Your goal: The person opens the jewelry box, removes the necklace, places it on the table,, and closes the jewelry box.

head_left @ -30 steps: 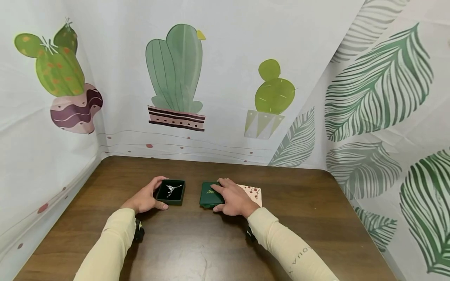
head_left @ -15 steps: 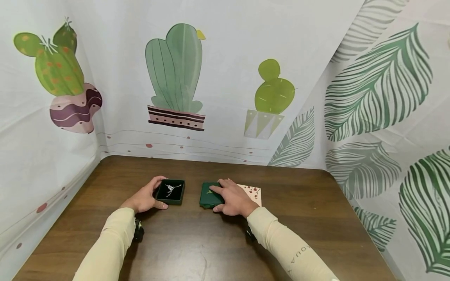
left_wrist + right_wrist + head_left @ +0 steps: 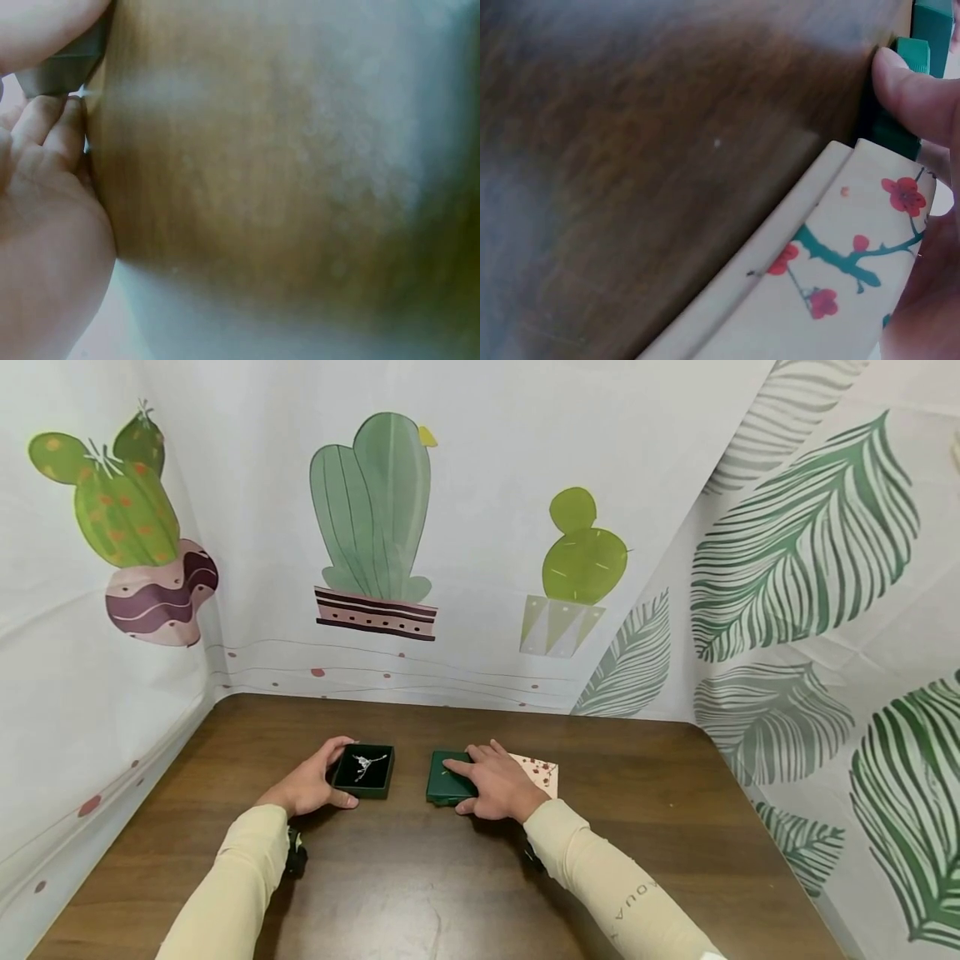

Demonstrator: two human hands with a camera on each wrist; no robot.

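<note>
A small dark green jewelry box (image 3: pixel 362 792) sits without a cover, left of the table's middle. On its black padding lies a silver necklace (image 3: pixel 365 764). My left hand (image 3: pixel 303 787) grips this box from the left, thumb along the near side and fingers at the far corner. To the right, my right hand (image 3: pixel 497 783) holds a flat green box (image 3: pixel 441 789), its thumb on the near edge and forefinger stretched over the top. In the right wrist view the thumb rests against a ribbed green strip (image 3: pixel 915 54). The hand partly hides the gold marking on top.
A cream box with red blossoms (image 3: pixel 545 770) lies just right of the flat green box, partly beneath my right hand. The brown wooden table (image 3: pixel 405 877) ends at a white curtain (image 3: pixel 480 527) printed with cacti and leaves, which runs behind and along both sides.
My right forefinger has shifted slightly left across the flat green box, covering more of its gold marking. The left hand and the jewelry box have stayed put.
</note>
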